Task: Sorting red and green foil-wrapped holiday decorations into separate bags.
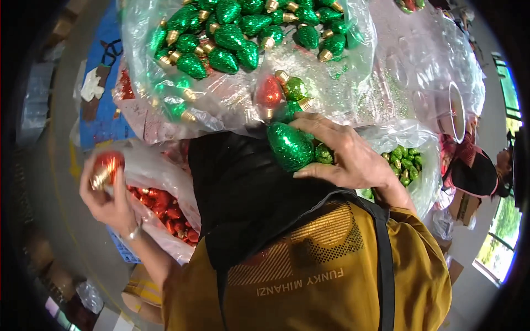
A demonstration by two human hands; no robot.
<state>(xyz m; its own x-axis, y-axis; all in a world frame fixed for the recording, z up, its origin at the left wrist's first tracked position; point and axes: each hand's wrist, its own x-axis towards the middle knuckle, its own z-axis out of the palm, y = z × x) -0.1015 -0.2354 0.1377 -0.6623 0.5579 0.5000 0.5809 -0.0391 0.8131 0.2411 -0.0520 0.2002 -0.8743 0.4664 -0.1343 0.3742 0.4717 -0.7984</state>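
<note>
My left hand (110, 204) is raised at the left, its fingers closed round a shiny red bulb-shaped ornament (115, 161) with a gold base. My right hand (353, 151) grips a large glittery green bulb ornament (290, 148) above my black apron. A smaller, darker green piece (324, 155) shows between its thumb and fingers. Just beyond lie a glittery red bulb ornament (270, 91) and a light green one (296, 88), both with gold bases. Farther off, many glittery green bulb ornaments (229, 36) are heaped on clear plastic.
Left of my lap, an open plastic bag (185, 193) holds red ornaments (168, 212). Another bag (433, 149) at the right holds light green ones (406, 164). Glitter covers the plastic-lined table (397, 83). Dark scissors (112, 51) lie on a blue surface (102, 129). Another person (469, 171) is at the far right.
</note>
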